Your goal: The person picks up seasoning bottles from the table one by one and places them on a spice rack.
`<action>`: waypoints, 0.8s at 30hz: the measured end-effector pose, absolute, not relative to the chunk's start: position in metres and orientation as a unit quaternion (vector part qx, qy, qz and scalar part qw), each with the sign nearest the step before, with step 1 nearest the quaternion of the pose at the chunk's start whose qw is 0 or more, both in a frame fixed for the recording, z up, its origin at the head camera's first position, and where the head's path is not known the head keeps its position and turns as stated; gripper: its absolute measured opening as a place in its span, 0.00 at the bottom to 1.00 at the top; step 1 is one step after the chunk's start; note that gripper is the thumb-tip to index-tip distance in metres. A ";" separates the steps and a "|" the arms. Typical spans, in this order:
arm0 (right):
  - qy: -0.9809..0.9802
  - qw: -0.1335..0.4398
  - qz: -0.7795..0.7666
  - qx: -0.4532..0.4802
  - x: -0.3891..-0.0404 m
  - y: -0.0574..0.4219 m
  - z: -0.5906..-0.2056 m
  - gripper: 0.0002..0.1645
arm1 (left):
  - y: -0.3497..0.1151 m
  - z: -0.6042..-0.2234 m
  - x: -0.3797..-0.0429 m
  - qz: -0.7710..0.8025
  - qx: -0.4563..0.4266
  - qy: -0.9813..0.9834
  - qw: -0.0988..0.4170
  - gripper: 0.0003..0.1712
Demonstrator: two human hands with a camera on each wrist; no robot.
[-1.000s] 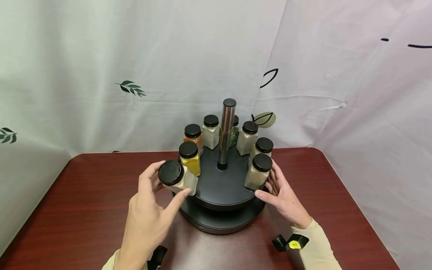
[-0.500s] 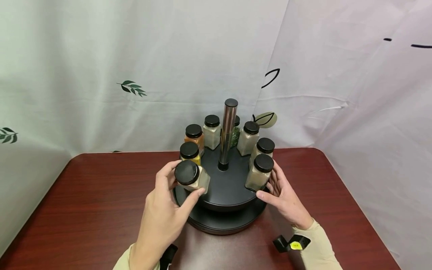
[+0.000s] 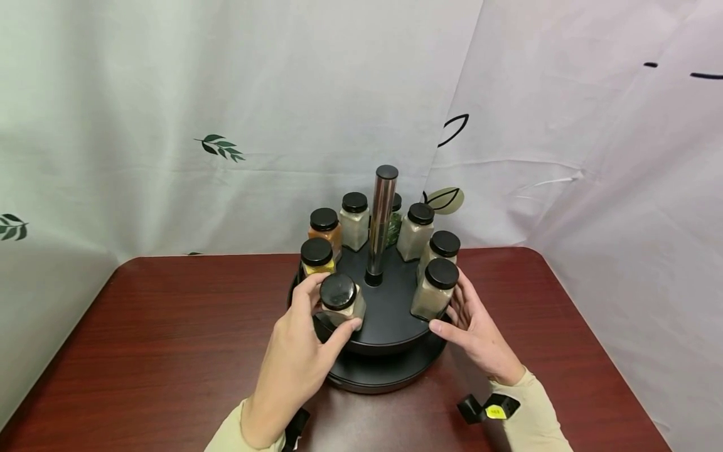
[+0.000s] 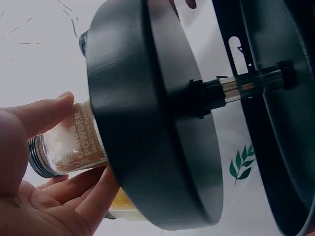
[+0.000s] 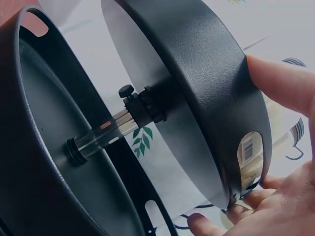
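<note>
A two-tier black spice rack (image 3: 390,323) with a metal centre post stands on the table. My left hand (image 3: 302,351) grips an onion powder jar (image 3: 346,307) by its sides, thumb at the front and fingers behind. The left wrist view shows the lettering on the jar (image 4: 78,132), its base right at the upper tier's wall (image 4: 133,108). At the right, my right hand (image 3: 480,336) holds the upper tier's rim beside a beige spice jar (image 3: 432,298). In the right wrist view, the thumb presses the tier's outer wall (image 5: 211,64) and the fingers curl at its edge below a slot.
Around the upper tier stand several black-lidded jars, among them a yellow one (image 3: 318,254), an orange one (image 3: 326,229) and a green one (image 3: 393,223). The lower tier (image 3: 375,376) sits beneath. A white curtain (image 3: 282,94) hangs behind the reddish-brown table (image 3: 186,333).
My left hand has moved right with the onion powder jar, from beside the rack to over the upper tier's front left, and the jar is more upright. The right hand has stayed put.
</note>
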State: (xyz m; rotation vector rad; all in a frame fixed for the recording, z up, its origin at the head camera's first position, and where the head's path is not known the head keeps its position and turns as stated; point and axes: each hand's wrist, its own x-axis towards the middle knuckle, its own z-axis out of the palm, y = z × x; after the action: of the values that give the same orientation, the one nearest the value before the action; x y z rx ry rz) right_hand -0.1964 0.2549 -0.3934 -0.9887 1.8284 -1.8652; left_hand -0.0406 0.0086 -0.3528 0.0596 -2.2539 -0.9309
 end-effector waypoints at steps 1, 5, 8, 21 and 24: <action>0.645 0.174 -0.658 -0.348 -0.196 0.255 -0.393 0.57 | 0.009 -0.354 -0.041 -0.357 0.025 -0.869 0.341 0.47; 0.644 0.176 -0.658 -0.348 -0.196 0.255 -0.393 0.57 | 0.010 -0.356 -0.043 -0.353 0.031 -0.874 0.334 0.46; 0.645 0.177 -0.657 -0.348 -0.196 0.255 -0.393 0.57 | 0.010 -0.357 -0.044 -0.345 0.032 -0.877 0.333 0.46; 0.641 0.176 -0.659 -0.352 -0.196 0.255 -0.393 0.56 | 0.015 -0.356 -0.048 -0.320 0.038 -0.892 0.316 0.45; 0.641 0.175 -0.659 -0.352 -0.196 0.255 -0.393 0.56 | 0.015 -0.356 -0.048 -0.319 0.042 -0.893 0.313 0.45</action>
State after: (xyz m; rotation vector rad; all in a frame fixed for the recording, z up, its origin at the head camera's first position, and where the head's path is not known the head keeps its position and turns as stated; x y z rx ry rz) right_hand -0.1956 0.2545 -0.3930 -0.9969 1.8169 -1.8675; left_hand -0.0482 0.0151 -0.3559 0.1118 -2.3562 -0.8418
